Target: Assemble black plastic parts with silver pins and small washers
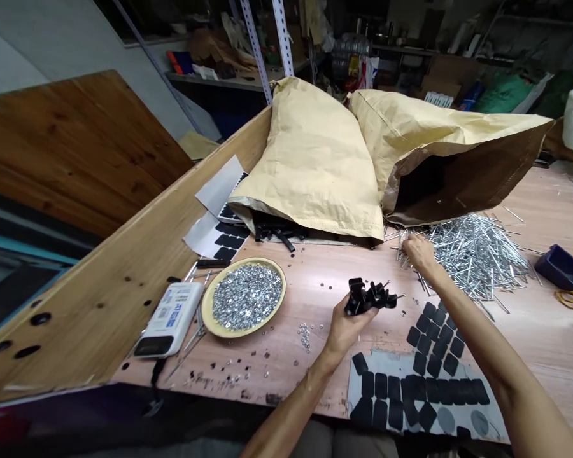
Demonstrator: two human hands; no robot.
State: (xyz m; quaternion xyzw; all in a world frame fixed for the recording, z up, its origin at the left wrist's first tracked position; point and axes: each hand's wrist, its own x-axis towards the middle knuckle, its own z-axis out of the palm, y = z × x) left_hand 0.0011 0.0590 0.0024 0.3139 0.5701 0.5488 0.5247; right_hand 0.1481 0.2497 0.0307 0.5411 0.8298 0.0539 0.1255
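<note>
My left hand [347, 324] is closed around a bunch of black plastic parts [370, 296] with thin metal pins sticking out, held above the table. My right hand [417, 251] reaches forward into the near edge of a big heap of silver metal pins [477, 251], its fingers curled down among them; what they pinch is hidden. A sheet of black adhesive pads [424, 375] lies under my right forearm.
A yellow dish of small silver nuts [246, 297] sits left of my hands, beside a white device [172, 318] and tweezers. Two large tan paper sacks [315, 159] lie behind. More pad sheets [222, 219] rest by the wooden side board. A blue tray [563, 267] stands far right.
</note>
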